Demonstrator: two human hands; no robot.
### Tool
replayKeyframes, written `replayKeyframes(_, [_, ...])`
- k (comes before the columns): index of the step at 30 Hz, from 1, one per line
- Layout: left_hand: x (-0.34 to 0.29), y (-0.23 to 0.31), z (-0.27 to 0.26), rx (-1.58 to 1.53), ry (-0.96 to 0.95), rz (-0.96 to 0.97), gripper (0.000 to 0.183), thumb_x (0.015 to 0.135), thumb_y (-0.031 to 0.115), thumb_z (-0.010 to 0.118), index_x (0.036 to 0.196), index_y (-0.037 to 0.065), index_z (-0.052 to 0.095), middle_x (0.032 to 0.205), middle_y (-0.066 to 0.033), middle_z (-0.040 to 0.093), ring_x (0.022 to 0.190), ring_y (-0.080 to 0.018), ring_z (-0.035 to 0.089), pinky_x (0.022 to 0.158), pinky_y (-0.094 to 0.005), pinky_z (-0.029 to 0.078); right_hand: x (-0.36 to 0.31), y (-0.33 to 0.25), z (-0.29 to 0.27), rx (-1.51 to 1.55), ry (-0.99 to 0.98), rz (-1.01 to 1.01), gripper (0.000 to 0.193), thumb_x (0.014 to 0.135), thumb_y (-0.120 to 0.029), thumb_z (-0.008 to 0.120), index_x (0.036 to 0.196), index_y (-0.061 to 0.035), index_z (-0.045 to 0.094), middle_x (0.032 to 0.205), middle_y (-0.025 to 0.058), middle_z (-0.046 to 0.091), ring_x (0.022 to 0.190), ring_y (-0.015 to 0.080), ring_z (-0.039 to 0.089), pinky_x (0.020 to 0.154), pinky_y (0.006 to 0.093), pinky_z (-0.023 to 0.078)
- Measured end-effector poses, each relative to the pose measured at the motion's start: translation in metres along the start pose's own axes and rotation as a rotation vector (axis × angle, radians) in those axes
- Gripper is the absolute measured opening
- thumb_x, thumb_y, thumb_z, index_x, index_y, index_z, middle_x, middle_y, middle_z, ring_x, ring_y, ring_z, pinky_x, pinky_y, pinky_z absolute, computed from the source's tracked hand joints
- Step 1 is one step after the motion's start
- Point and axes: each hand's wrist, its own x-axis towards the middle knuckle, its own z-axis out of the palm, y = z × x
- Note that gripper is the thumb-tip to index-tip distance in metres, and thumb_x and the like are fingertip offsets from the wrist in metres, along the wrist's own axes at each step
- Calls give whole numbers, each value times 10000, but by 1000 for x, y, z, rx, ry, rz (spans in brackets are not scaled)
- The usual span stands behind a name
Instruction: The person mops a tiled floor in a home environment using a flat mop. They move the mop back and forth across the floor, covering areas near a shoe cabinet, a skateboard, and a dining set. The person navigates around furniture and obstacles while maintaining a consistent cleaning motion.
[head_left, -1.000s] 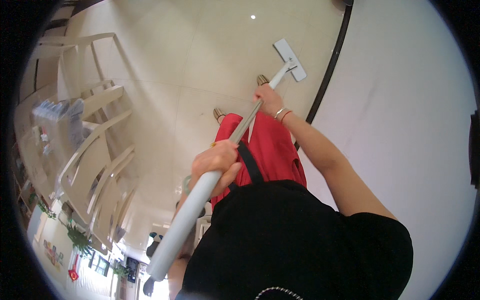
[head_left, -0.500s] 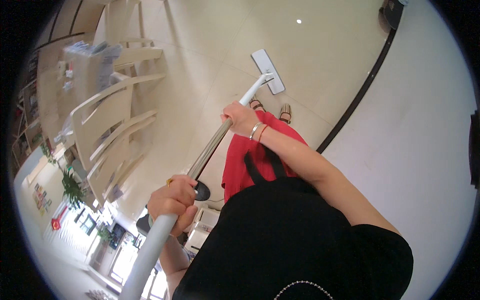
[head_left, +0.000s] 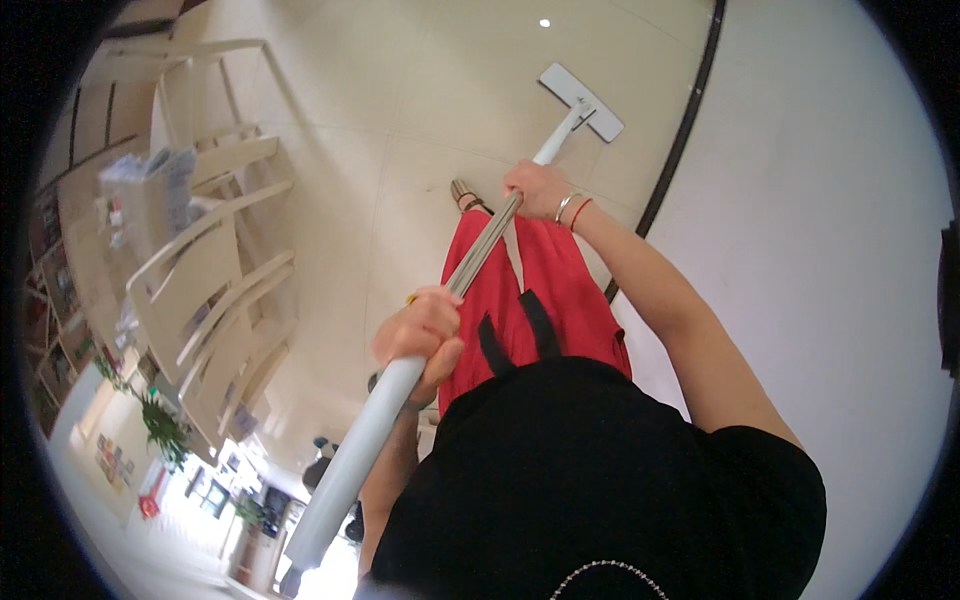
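Observation:
A flat mop (head_left: 480,248) slants across my front, its pale grey upper pole thick near the lower left and its middle section bare metal. My left hand (head_left: 418,335), with a ring on one finger, is wrapped round the pole just where the grey part meets the metal. Farther down the pole, my right hand (head_left: 540,188) grips it near the white lower section; a silver bangle and a red cord circle that wrist. The white rectangular mop head (head_left: 582,103) lies on the tiled floor, beyond my feet and out of reach of both hands.
Pale tiled floor (head_left: 420,90) spreads ahead. A white wall (head_left: 800,250) with a dark skirting strip (head_left: 680,135) runs along the right. On the left stand cream chairs (head_left: 190,265) by a table with plastic-wrapped items (head_left: 150,190). One sandalled foot (head_left: 465,195) shows beside my red trousers.
The mop head has slid forward and right, toward the wall strip, and turned. Both hands have moved up and right in view, still on the pole. One foot has stepped left.

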Motion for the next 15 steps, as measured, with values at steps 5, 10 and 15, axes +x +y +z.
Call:
replayKeyframes(5, [12,-47,56,-73,-94,34,236,759,-129,610,737,71,487,651,-45,526,604,-184,522,763,-436,483,-34,91,14,56,276,69,88,753,-184,646,829,-140,638,928,65,625,985,271,593,774,425,524])
replayKeyframes(10, [8,-54,80,-54,-280,56,270,740,-130,645,710,81,479,653,-40,531,620,-191,551,789,-419,499,-71,110,30,158,346,201,77,740,-150,649,785,-122,594,894,55,612,979,266,578,751,402,522])
replayKeyframes(15, [-1,-46,64,-66,-417,69,249,744,-123,653,726,64,489,657,-53,540,617,-207,550,764,-441,483,-86,89,60,229,491,231,67,739,-94,631,749,-116,568,853,57,602,946,266,574,738,396,514])
